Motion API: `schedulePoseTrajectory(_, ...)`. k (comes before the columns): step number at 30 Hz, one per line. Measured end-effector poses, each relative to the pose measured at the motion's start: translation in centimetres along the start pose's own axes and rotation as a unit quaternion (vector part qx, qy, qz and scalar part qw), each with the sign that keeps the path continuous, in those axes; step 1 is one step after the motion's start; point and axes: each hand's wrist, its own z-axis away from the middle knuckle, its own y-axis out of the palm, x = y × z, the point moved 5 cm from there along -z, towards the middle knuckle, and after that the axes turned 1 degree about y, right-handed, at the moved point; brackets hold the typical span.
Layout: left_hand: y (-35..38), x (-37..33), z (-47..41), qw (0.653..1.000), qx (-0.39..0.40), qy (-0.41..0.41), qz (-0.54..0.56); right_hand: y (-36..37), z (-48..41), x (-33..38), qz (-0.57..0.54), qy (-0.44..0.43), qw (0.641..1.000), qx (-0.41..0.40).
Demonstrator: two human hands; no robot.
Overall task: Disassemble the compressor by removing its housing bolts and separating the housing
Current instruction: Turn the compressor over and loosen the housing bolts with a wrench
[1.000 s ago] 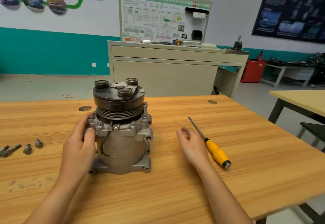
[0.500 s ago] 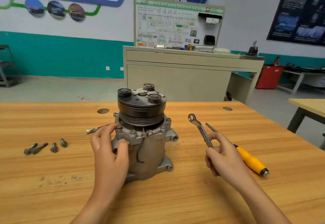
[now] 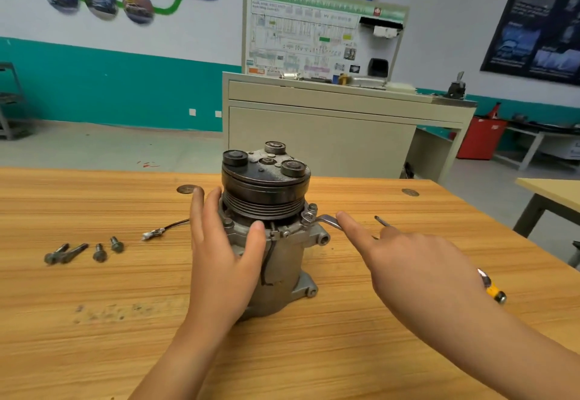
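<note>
A long light wooden table (image 3: 94, 321) carries a grey cast-metal compressor with a black grooved pulley (image 3: 266, 189), standing upright near the middle; the left hand (image 3: 224, 252) clasps the compressor's upper flange, thumb in front, fingers behind; the right hand (image 3: 417, 261) grasps a silver metal wrench (image 3: 326, 220), forefinger stretched along its handle, ring end over a flange bolt (image 3: 309, 218) on the right; a yellow-handled screwdriver (image 3: 494, 291) lies beyond that hand; four loose grey bolts (image 3: 99, 252) lie well to the left. Bolt removal looks partly done; several bolts sit in the flange, and the housing halves are not yet separated.
</note>
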Motion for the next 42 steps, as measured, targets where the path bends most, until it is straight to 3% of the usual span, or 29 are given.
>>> schedulePoseTrajectory(4, 0.1, 0.6, -0.5, 0.998, 0.035, -0.043, 0.029, -1.9, -0.3, 2.2, 0.034, -0.039, 0.997, 0.057)
schedulePoseTrajectory(9, 0.3, 0.7, -0.8, 0.997, 0.047, -0.051, 0.024, -0.9, -0.2, 2.9, 0.038, -0.050, 0.998, 0.028)
schedulePoseTrajectory(15, 0.3, 1.2, -1.0, 0.997, 0.048, -0.055, 0.002, 1.8, -1.2, -1.8, 0.000, -0.075, 0.994, -0.076)
schedulePoseTrajectory(18, 0.2, 1.2, -0.9, 0.998, 0.042, -0.046, 0.015, 1.4, -3.2, -3.6, -0.020, -0.173, 0.954, -0.243)
schedulePoseTrajectory(21, 0.3, 1.3, -0.9, 0.998, 0.032, -0.046, 0.022, 1.6, -6.0, -3.9, -0.048, -0.221, 0.929, -0.294)
schedulePoseTrajectory(26, 0.3, 1.4, -1.0, 0.999, 0.019, -0.046, 0.015, 3.2, -8.5, -2.3, -0.118, -0.197, 0.907, -0.354)
schedulePoseTrajectory(28, 0.3, 1.5, -1.0, 0.999, 0.024, -0.038, 0.010, 3.8, -9.1, -1.8, -0.130, -0.191, 0.913, -0.337)
schedulePoseTrajectory(31, 0.2, 1.5, -1.3, 0.999, 0.023, -0.027, 0.006, 3.4, -8.6, -2.6, -0.217, -0.114, 0.908, -0.339)
schedulePoseTrajectory(33, -0.1, 1.7, -1.7, 1.000, 0.020, -0.020, 0.012, 2.1, -7.1, -4.3, -0.375, -0.031, 0.857, -0.351)
schedulePoseTrajectory(34, -0.2, 1.9, -1.9, 1.000, 0.018, -0.021, 0.014, 1.5, -5.9, -4.9, -0.448, -0.018, 0.821, -0.354)
schedulePoseTrajectory(35, -0.3, 2.1, -2.1, 1.000, 0.017, -0.020, 0.017, 0.7, -4.6, -5.3, -0.467, -0.022, 0.809, -0.358)
schedulePoseTrajectory(37, -0.4, 2.3, -2.1, 1.000, 0.011, -0.013, 0.024, -0.5, -2.0, -5.0, -0.384, -0.037, 0.871, -0.304)
schedulePoseTrajectory(39, -0.5, 2.1, -1.7, 1.000, -0.006, 0.004, 0.027, 0.0, -0.3, -3.8, -0.249, -0.040, 0.955, -0.154)
schedulePoseTrajectory(42, -0.7, 1.5, -0.9, 0.998, -0.023, 0.051, 0.011, 1.6, 0.5, -2.5, -0.118, -0.011, 0.993, -0.030)
